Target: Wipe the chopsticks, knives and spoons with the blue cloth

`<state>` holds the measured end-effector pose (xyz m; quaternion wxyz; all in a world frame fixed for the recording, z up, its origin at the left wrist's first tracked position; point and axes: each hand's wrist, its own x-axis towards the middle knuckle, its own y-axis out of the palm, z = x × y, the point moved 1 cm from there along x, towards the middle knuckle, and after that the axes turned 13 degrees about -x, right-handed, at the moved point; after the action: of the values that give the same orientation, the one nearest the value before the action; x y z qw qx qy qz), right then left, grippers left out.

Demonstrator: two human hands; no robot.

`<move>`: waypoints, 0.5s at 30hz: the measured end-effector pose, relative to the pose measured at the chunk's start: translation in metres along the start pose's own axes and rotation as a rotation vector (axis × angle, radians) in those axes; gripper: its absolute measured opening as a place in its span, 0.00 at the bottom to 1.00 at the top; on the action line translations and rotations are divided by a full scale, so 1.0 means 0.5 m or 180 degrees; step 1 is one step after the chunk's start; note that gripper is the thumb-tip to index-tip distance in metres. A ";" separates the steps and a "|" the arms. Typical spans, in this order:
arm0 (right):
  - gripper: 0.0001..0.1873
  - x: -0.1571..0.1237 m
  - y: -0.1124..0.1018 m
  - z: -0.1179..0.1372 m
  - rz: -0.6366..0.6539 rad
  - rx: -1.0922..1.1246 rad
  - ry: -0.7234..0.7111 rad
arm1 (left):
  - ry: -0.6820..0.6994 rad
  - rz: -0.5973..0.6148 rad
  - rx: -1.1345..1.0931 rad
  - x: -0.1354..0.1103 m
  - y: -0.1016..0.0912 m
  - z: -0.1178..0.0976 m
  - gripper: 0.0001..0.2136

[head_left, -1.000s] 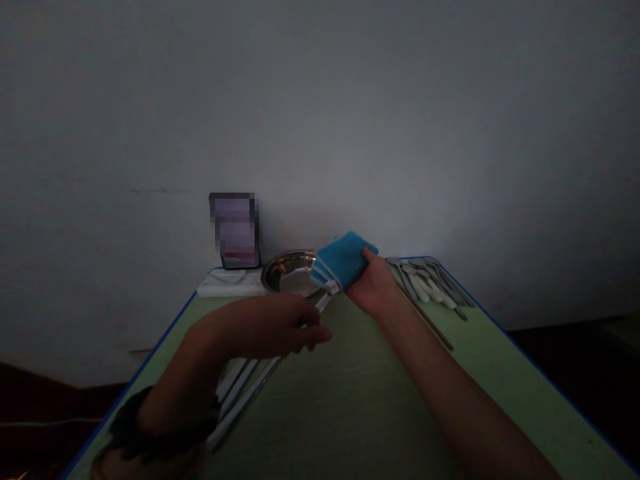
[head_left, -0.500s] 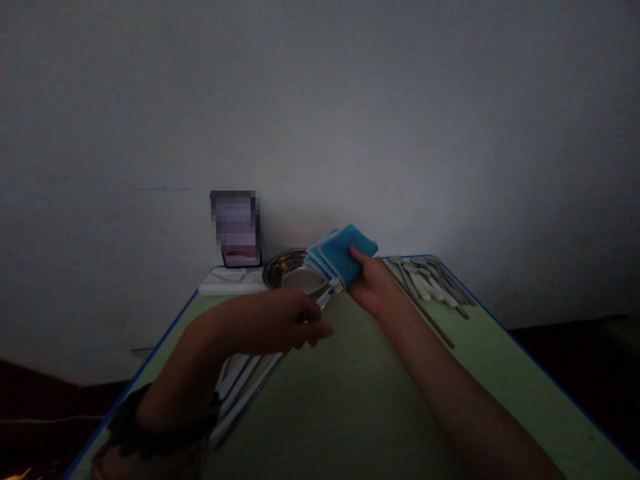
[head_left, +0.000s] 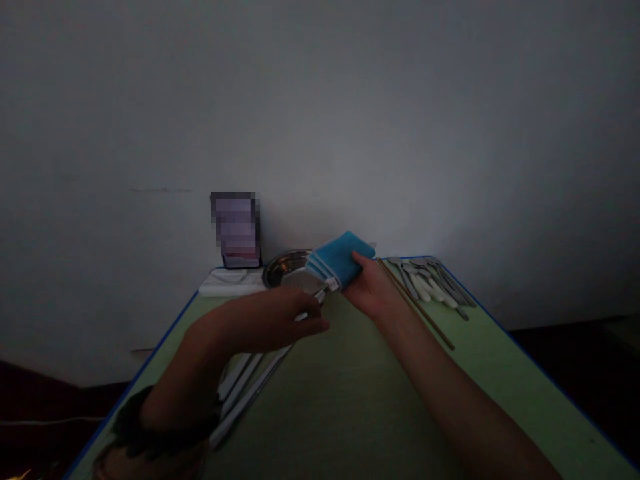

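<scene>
My right hand (head_left: pixel 370 287) grips a folded blue cloth (head_left: pixel 340 257), its thumb lying on top and a small whitish tag at the near corner. My left hand (head_left: pixel 290 320) is closed round a slim, shiny metal utensil (head_left: pixel 318 295) whose other end meets the cloth's near edge. The hand and the cloth hide most of that utensil, so its kind does not show. Behind my hands, a round steel bowl (head_left: pixel 273 270) stands against the wall, partly covered by the cloth.
Long silver cutlery (head_left: pixel 240 387) lies under my left forearm. Thin brown chopsticks (head_left: pixel 425 313) rest beside my right forearm. Several spoons and other cutlery pieces (head_left: pixel 433 287) lie at the back right. A phone (head_left: pixel 236 230) leans on the wall above a white flat box (head_left: pixel 227 283).
The blue cloth has lowered slightly and its layers sit closer together. My left hand has shifted a little left with the utensil. More of the chopsticks shows beside my right hand.
</scene>
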<state>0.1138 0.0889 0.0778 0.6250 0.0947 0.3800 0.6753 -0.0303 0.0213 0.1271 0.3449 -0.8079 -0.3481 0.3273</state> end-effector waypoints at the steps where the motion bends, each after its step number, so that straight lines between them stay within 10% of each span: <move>1: 0.15 0.004 -0.005 0.003 -0.0081 0.0030 -0.0031 | -0.0046 0.0088 -0.0082 0.000 0.000 0.000 0.18; 15: 0.16 0.011 -0.010 0.036 0.0211 0.0535 -0.0603 | 0.0087 -0.0011 -0.0128 -0.010 -0.006 -0.012 0.15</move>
<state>0.1272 0.1004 0.0853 0.6253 0.2226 0.3711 0.6494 -0.0293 0.0169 0.1343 0.3339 -0.8185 -0.3513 0.3086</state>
